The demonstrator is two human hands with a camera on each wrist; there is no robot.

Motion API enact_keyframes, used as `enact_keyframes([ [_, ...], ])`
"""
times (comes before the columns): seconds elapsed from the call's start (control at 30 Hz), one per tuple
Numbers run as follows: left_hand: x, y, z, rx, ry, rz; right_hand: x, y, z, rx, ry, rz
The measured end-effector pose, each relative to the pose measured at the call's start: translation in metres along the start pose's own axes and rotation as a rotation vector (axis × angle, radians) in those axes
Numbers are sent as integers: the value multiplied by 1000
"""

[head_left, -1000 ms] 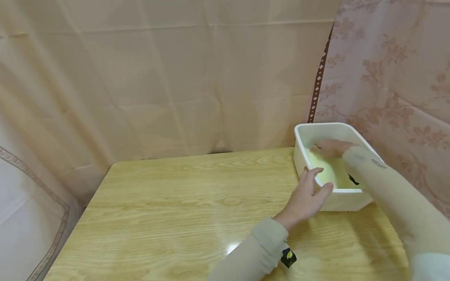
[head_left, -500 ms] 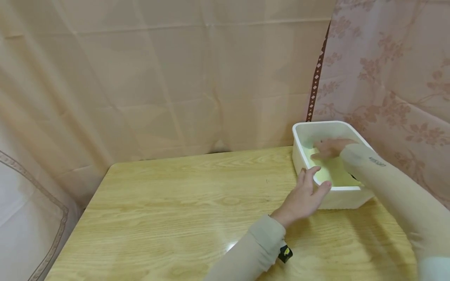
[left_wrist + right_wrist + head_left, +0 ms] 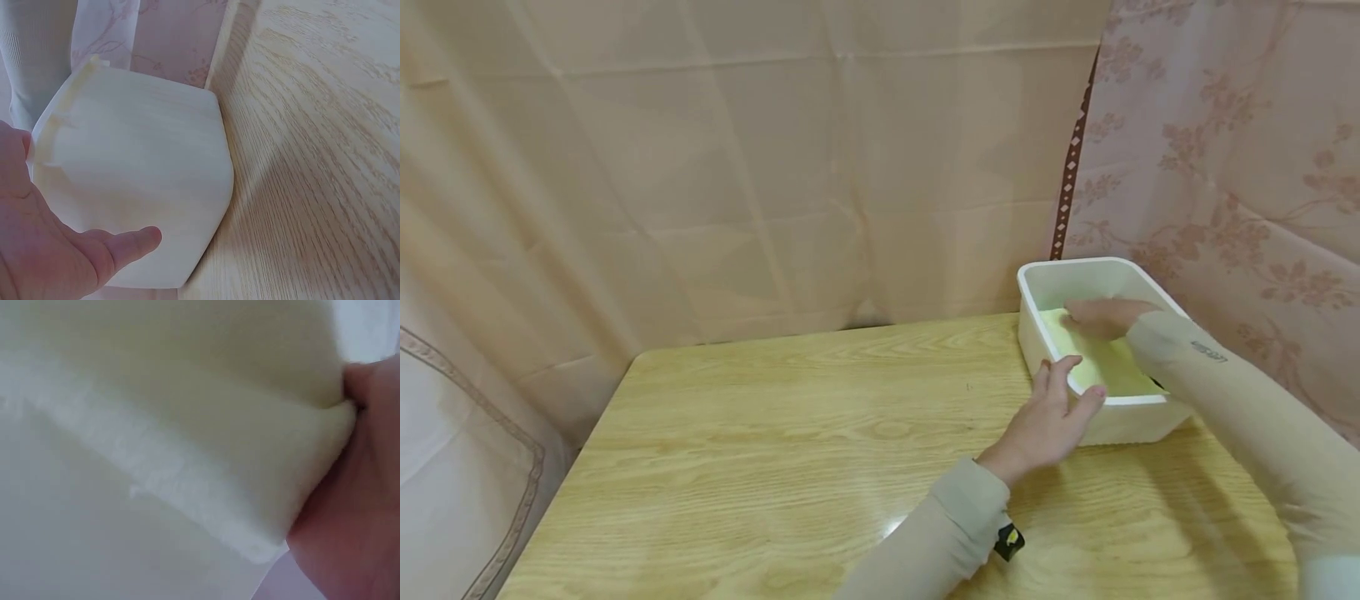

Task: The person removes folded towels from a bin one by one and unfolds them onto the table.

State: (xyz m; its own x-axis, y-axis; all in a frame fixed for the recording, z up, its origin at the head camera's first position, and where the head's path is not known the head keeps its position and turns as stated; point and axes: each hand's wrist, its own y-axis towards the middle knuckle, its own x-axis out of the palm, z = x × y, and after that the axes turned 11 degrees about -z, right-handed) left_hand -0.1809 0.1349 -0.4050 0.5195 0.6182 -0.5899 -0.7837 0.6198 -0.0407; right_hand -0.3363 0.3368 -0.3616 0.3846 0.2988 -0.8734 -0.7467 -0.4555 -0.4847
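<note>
One pale yellow cloth [image 3: 1108, 367] lies in the white bin [image 3: 1123, 427] near the far right corner of the desk [image 3: 775, 433], pinched by the right grip [image 3: 1108, 317]; the left grip [image 3: 1041, 425], loosely spread, touches it. Hard pulling could drag the barely braced bin.

Dark lettering [image 3: 1209, 351], right sleeve [image 3: 1247, 408], not legible

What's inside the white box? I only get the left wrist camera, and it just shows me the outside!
Observer: A soft-looking pale yellow cloth lies in the white box.
Operator: Does the right hand have a grip on it?
Observer: Yes, the right wrist view shows it pinching the cloth's edge.
Operator: And where's the box?
Observer: Toward the far right of the wood-grained table, in the head view.
</note>
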Motion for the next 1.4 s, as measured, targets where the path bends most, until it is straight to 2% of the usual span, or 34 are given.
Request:
enact_keyframes([
  [0.07,0,0,0,-7,6,3,1,1,1,65,80,16],
  [0.1,-1,0,0,-11,8,3,2,3,2,91,246,80],
  [0.23,-1,-1,0,-20,7,6,9,12,9,157,233,139],
  [0.4,-1,-1,0,-20,3,3,3,11,9,166,218,192],
  [0.57,-2,3,1,-14,16,11,-23,-8,-3,169,209,204],
  [0.77,-6,9,3,-6,24,-16,-49,-31,-1,178,189,251],
  [0.97,-10,13,6,-26,43,-41,-79,-52,-4,176,179,255],
  [1.17,-17,10,6,-36,37,-17,-105,-70,-15,192,123,273],
  [1.4,-37,6,2,15,25,34,-128,-89,-23,193,100,332],
])
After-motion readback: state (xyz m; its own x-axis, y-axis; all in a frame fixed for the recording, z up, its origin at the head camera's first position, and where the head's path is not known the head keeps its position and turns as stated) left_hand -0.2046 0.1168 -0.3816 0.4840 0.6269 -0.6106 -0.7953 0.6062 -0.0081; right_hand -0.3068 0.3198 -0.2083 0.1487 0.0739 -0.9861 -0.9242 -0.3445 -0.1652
